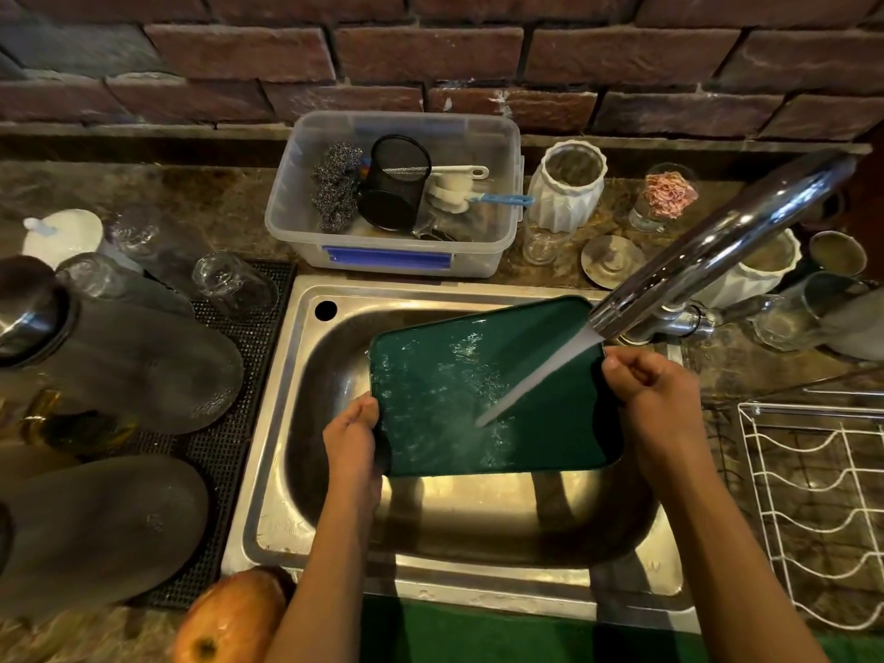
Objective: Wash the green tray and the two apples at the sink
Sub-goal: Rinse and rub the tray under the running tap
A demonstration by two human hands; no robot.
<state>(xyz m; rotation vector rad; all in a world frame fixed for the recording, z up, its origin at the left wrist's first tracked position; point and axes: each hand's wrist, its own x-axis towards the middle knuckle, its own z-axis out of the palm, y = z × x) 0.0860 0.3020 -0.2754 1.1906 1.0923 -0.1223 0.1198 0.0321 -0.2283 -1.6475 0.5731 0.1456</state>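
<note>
At the near edge of the desk (708,375), 1 apple (229,619) lies just left of the left forearm; a 2nd apple cannot be made out in the head view. Beyond it, the steel sink (287,471) holds both hands above its basin. The left hand (351,433) grips the left short edge of the green tray (459,390), fingers curled round the rim. The right hand (646,385) grips the right edge of the tray, its grip likewise curled and pinching the rim. The tray is held over the basin, tilted, with its flat face upward and wet. A stream of water (535,375) from the chrome faucet (717,241) strikes the tray face near its centre. To the left of the sink, 2 dark plates (119,366) lie on a black mat (229,447), with upturned glasses (229,279) behind them. To the right stands a white wire rack (813,509). Behind the sink, a clear plastic bin (392,193) holds steel scourers, a black mesh cup and brushes. Right of the bin stand a white ribbed jar (567,189) and a glass with pink contents (665,193). A brick wall (430,55) closes the far side
</note>
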